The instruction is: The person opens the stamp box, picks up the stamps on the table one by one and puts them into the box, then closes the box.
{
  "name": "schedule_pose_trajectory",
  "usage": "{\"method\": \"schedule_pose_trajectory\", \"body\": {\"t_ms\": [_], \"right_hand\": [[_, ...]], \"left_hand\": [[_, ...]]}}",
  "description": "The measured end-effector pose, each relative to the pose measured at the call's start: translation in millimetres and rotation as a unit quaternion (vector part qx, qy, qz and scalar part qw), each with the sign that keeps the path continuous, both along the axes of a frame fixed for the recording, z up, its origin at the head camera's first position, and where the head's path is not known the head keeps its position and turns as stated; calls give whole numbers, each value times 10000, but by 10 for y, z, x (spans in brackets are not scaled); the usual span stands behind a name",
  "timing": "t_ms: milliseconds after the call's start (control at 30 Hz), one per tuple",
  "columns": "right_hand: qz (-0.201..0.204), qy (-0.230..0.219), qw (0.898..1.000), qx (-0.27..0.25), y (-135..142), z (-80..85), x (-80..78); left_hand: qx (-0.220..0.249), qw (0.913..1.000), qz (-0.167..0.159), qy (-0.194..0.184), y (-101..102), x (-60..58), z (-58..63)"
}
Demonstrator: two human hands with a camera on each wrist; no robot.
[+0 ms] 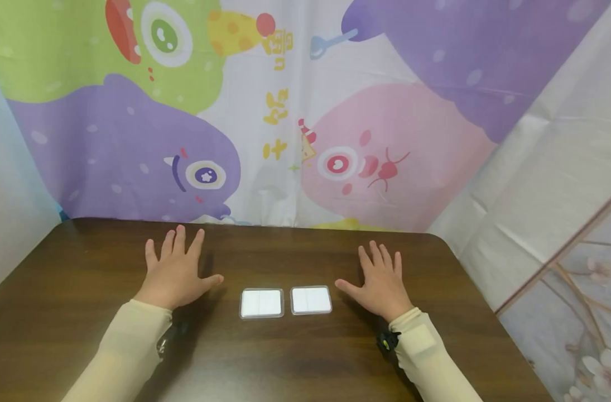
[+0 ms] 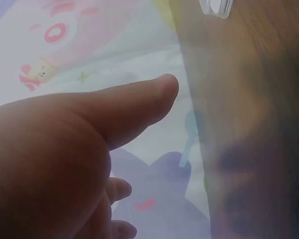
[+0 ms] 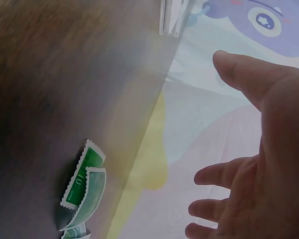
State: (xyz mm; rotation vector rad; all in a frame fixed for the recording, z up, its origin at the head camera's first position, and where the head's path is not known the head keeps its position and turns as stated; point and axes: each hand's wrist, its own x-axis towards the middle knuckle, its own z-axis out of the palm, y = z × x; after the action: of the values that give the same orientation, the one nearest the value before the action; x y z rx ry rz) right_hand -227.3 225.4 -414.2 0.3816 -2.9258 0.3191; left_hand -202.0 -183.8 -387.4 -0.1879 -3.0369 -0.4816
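On my feed, two flat white-faced cases with clear rims lie on the brown table (image 1: 255, 363): the left case (image 1: 261, 303) sits at nine o'clock from the right case (image 1: 311, 300), a narrow gap between them. The left hand (image 1: 177, 273) is between nine and ten o'clock from the pair, fingers spread straight, gripping nothing. The right hand (image 1: 380, 286) is between two and three, fingers extended, nothing in its grasp, thumb tip just beside the right case. Whether either palm touches wood, I can't tell.

That thumb has my attention! One careless inward nudge could slide the right case towards nine o'clock, straight into its neighbour; the glossy tabletop probably offers little drag. Those low, smooth rims look easy to lose, so a hasty pinch could slip. I can't see any catch either; a rough corner lift might pop one apart. In the right wrist view, green stamp-like pieces (image 3: 78, 185) show between seven and eight; their support is unclear.
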Motion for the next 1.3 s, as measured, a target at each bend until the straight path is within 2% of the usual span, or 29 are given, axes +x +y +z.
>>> {"method": "schedule_pose_trajectory", "body": {"t_ms": [200, 300, 433, 600, 767, 900, 1033, 1133, 1300], "right_hand": [[10, -29, 10000, 29, -14, 13, 14], [7, -72, 10000, 3, -20, 39, 23], [14, -174, 9998, -54, -38, 59, 29], [58, -233, 9997, -53, -51, 55, 23], [168, -223, 9996, -37, -51, 23, 19], [386, -161, 9991, -67, -63, 18, 20], [800, -237, 9965, 36, -120, 49, 33], [1204, -657, 9905, -4, -184, 62, 60], [1642, -1540, 9743, -15, -280, 30, 75]], "left_hand": [[139, 9997, -185, 1, 40, 22, 13], [273, 9980, -567, -14, 74, 20, 28], [249, 9916, -1258, -152, 157, 16, 0], [155, 9831, -1755, -494, 347, 62, -75], [17, 9801, -1846, -724, 504, 103, -155], [-146, 9814, -1824, -586, 552, 113, -187], [-154, 9811, -1873, -468, 570, 114, -201], [-80, 9812, -1875, -456, 580, 115, -216], [-13, 9805, -1894, -514, 600, 135, -227]]}}
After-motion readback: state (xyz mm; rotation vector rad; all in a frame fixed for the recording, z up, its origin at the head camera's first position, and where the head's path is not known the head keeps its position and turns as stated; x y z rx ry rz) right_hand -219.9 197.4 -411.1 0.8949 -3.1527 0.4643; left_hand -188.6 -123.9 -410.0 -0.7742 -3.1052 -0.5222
